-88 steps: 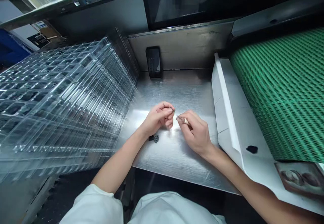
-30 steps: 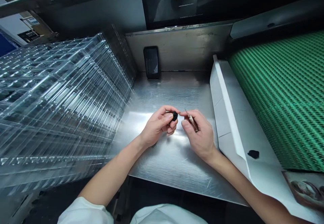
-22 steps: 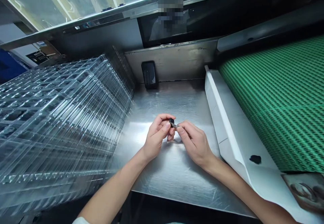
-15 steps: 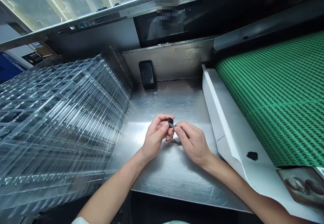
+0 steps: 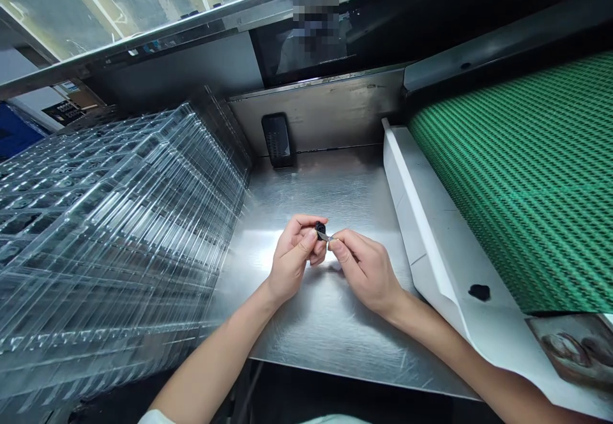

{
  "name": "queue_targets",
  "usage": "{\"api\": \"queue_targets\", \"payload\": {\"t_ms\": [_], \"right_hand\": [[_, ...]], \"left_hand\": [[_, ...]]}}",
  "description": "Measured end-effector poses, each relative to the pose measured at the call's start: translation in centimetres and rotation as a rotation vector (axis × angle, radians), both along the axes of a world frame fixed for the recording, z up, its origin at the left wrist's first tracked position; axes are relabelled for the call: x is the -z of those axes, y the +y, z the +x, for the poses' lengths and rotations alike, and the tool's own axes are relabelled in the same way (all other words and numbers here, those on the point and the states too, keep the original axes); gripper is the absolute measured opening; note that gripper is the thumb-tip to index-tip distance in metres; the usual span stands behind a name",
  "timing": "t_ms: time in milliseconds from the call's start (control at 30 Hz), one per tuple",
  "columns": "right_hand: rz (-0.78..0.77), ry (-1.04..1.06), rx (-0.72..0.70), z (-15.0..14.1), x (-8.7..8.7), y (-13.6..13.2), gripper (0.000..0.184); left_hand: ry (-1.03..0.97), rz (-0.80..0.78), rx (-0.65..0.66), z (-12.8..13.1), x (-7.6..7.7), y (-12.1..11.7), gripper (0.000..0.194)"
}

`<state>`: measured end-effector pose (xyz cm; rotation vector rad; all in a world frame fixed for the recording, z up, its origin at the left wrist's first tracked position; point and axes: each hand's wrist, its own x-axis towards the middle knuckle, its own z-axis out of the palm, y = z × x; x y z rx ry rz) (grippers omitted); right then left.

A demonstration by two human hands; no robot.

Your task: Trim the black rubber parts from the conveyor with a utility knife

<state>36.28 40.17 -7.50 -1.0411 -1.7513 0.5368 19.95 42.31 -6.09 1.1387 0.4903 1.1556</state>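
Hands together over the steel desk (image 5: 325, 341): left hand (image 5: 292, 261) pinches a small black part (image 5: 320, 230), right hand (image 5: 366, 272) a thin metal pick (image 5: 325, 237).

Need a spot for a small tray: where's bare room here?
Bare steel bench shows between the left hand, right hand and the black device, and nearer the front edge. Crowded: the left side, against stacked clear plastic trays.

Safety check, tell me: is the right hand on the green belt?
No, the right hand is over the steel bench, off the green belt.
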Motion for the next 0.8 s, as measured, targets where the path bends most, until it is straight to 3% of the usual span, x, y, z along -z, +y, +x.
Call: {"api": "queue_targets", "payload": {"t_ms": [800], "right_hand": [[-0.078,0.006,-0.025,0.23,0.07,-0.16,0.042]], "left_hand": [[-0.027,-0.014,0.061,-0.11,-0.26,-0.1,0.027]]}}
